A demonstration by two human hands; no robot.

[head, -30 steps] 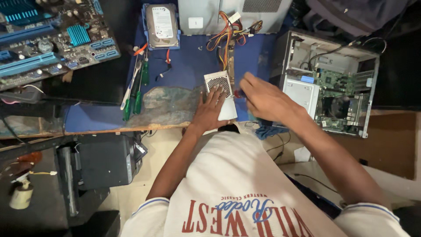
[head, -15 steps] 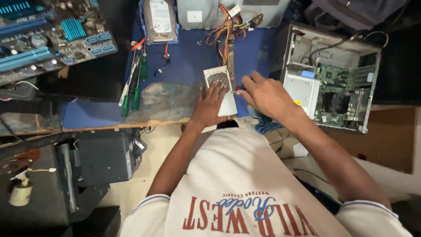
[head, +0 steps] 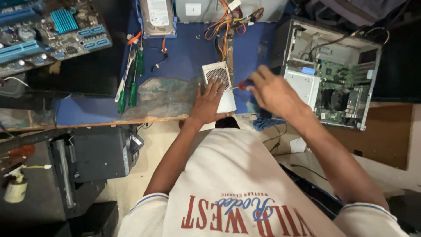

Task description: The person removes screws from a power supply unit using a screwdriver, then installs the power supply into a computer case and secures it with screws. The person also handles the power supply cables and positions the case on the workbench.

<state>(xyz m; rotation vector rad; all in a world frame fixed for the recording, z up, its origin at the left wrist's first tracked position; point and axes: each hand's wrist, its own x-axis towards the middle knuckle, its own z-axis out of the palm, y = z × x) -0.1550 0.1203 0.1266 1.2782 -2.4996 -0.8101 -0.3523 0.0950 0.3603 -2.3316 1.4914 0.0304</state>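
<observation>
The power supply unit [head: 220, 85], a small silver box with a perforated grille, lies on the blue worktop [head: 188, 52] near its front edge, and I take it as my landmark. Right of it stands the open computer case [head: 331, 72], side panel off, green board and fan showing. Far to its left lies a bare motherboard [head: 48, 33] with blue slots. Behind it, a hard drive [head: 156, 16] rests flat, and a bundle of coloured wires [head: 223, 24] runs toward the unit. Just left of it is a worn greenish mat [head: 164, 96], and beyond that, green-handled screwdrivers [head: 137, 74].

My left hand [head: 209, 103] lies spread flat over the unit's near end, pinning it, fingers apart. My right hand [head: 272, 90], just right of the unit, is closed around a red-handled screwdriver [head: 242, 85] whose tip points at the unit's right edge.

I judge the tip could slip and scratch the housing or jab my left fingers, which lie close to it. The unit sits near the worktop's edge, so a hard push could slide it off.
</observation>
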